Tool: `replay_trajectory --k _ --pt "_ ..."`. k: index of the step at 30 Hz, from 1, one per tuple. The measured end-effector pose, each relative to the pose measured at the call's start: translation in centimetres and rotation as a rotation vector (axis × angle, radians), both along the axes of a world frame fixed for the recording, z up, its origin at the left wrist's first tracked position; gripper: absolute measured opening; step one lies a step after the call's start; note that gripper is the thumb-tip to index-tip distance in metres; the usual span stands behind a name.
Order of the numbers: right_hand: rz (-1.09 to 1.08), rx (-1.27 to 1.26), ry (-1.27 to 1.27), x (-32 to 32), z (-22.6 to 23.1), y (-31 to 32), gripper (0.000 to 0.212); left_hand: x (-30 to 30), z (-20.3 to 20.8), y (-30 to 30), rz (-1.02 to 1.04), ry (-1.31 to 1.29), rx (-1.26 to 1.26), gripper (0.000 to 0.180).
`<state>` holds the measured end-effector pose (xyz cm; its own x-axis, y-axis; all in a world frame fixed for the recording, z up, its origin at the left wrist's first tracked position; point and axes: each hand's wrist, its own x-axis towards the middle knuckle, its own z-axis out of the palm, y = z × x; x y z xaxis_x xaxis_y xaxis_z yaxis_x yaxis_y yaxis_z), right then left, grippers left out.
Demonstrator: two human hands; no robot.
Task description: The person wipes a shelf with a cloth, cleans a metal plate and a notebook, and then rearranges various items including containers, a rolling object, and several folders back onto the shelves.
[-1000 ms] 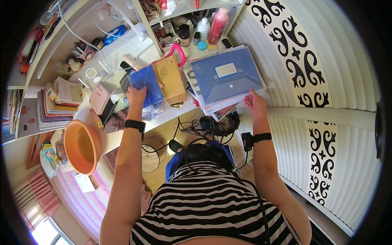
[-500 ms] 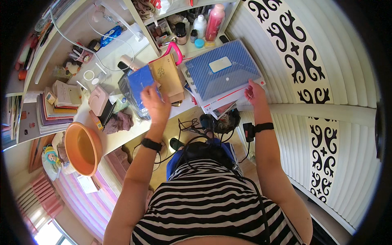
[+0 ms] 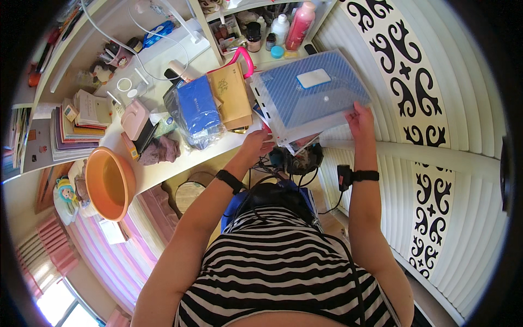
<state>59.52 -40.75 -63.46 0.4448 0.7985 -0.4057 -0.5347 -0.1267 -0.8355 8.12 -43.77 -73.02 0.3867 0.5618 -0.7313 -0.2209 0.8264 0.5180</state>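
A clear plastic document folder [image 3: 305,111] with blue diagonal stripes and a white label lies at the right end of the desk. My right hand [image 3: 360,121] pinches its near right corner. Close to the folder's near left corner is my left hand [image 3: 258,145], its fingers stretched out and nothing seen in them. Under the folder some papers [image 3: 300,144] stick out, mostly hidden. Left of it are a tan paper envelope [image 3: 231,98] and a dark blue booklet [image 3: 199,106] on a clear plastic bag [image 3: 204,139].
A pink curved handle [image 3: 243,57] rises behind the envelope. Bottles, including a pink one [image 3: 300,26], line the back shelf. An orange basin [image 3: 110,182] stands at the desk's left end. Black cables [image 3: 261,175] hang by my waist. White folding doors [image 3: 381,180] close off the right.
My left hand has left the blue booklet and moved right and nearer, to the folder's left corner. My right hand stays at the right corner; the red-striped white edge beneath the folder no longer shows.
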Motion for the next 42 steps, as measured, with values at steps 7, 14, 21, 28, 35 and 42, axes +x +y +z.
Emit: replay_trajectory --k 7,14,21,28,35,42 --pt "-0.033 -0.092 -0.017 -2.7 -5.2 -4.7 0.017 0.6 1.9 2.2 0.040 -0.136 -0.204 0.070" --pt "-0.040 -0.284 -0.256 -4.3 -5.0 -3.3 0.028 3.0 3.3 3.1 -0.093 0.031 -0.034 0.077" --pt "0.018 -0.563 -0.543 -7.1 -4.9 -4.8 0.049 2.8 5.1 2.7 -0.024 0.060 0.030 0.059" --pt "0.082 -0.494 -0.258 -2.6 -4.4 -3.2 0.058 3.9 6.3 6.2 -0.037 0.014 0.120 0.040" --pt "0.067 -0.317 0.307 -8.2 -2.0 -1.3 0.061 2.7 5.2 6.1 -0.112 0.044 0.115 0.042" --pt "0.136 -0.309 0.163 -7.5 -0.7 2.4 0.046 2.5 6.4 6.6 -0.102 -0.015 -0.046 0.086"
